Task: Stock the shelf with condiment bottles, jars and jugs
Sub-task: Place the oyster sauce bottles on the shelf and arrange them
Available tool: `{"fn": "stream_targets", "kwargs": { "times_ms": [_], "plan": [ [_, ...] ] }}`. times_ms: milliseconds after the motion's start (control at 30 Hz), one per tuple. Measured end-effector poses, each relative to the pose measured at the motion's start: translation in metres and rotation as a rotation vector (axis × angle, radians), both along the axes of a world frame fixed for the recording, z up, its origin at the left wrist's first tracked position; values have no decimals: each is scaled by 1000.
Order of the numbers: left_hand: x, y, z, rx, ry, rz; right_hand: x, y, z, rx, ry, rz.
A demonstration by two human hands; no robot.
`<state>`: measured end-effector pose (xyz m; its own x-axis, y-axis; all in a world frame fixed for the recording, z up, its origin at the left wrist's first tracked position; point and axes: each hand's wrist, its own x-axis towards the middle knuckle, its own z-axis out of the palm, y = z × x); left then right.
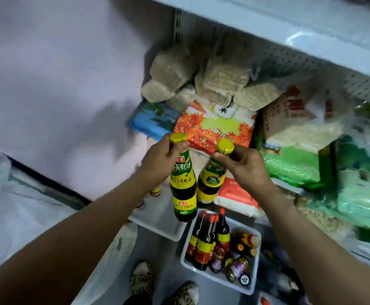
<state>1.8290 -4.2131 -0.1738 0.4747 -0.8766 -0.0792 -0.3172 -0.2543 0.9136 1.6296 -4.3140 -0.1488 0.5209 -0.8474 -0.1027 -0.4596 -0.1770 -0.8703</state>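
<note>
- The left hand (165, 157) is gripping the neck of a dark sauce bottle (183, 183) just under its yellow cap, fingers and thumb curled round it, and the bottle is hanging upright in the air in front of the shelving.
- The right hand (244, 164) is pinching the neck of a second dark bottle (211, 179) just below its yellow cap; this one is tilting, its base swinging toward the left bottle.
- The two bottles are hanging side by side, both wearing yellow and green labels, their lower bodies close together; whether they are touching cannot be told.
- Both are hovering over the low white shelf (157, 219), where a few small jars are sitting at the back left, blurred.
- Directly below the bottles, a grey bin (253, 276) is sitting on the floor, holding several tall dark bottles with red caps (206, 238) standing at its left side and smaller jars and bottles lying jumbled at its right.
- Behind the hands, the middle shelf is carrying stacked bags: an orange leaf-printed bag (212, 128), a blue bag (151, 119) to its left, and green bags (291, 166) to the right.
- Pale noodle blocks (223, 78) are lying piled on top of those bags, against the perforated back panel.
- Two leopard-print slippers (142, 280) are showing at the bottom edge, beside the bin.
</note>
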Motion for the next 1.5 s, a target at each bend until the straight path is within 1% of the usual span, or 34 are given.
{"fn": "stream_targets", "kwargs": {
  "times_ms": [133,233,300,367,467,600,733,900,1000,1133,1300,1400,1500],
  "plan": [
    [-10,-22,110,-143,-42,-30,-20,-7,117,-182,-20,-73],
    [-14,-42,185,-269,-7,-44,-34,-18,197,-340,-50,-136],
    [-14,-55,236,-353,-5,-41,-42,-25,248,-403,-107,-176],
    [-11,-68,283,-415,-45,-42,-47,-34,294,-428,-194,-196],
    [-3,-90,340,-486,-126,-59,-52,-51,351,-473,-283,-259],
    [4,-127,395,-592,-163,-60,-48,-79,397,-526,-338,-329],
    [15,-168,426,-624,-191,-117,-29,-112,414,-544,-287,-394],
    [28,-218,430,-599,-280,-175,-6,-154,406,-538,-186,-466],
    [37,-242,423,-583,-258,-225,7,-176,396,-505,-191,-488],
    [47,-268,415,-586,-318,-267,20,-199,391,-480,-221,-464],
    [61,-295,410,-565,-309,-284,30,-215,388,-437,-252,-387],
    [68,-305,408,-561,-250,-313,28,-218,384,-413,-303,-346],
    [72,-309,407,-552,-181,-366,26,-219,376,-458,-329,-369]
  ]
}}
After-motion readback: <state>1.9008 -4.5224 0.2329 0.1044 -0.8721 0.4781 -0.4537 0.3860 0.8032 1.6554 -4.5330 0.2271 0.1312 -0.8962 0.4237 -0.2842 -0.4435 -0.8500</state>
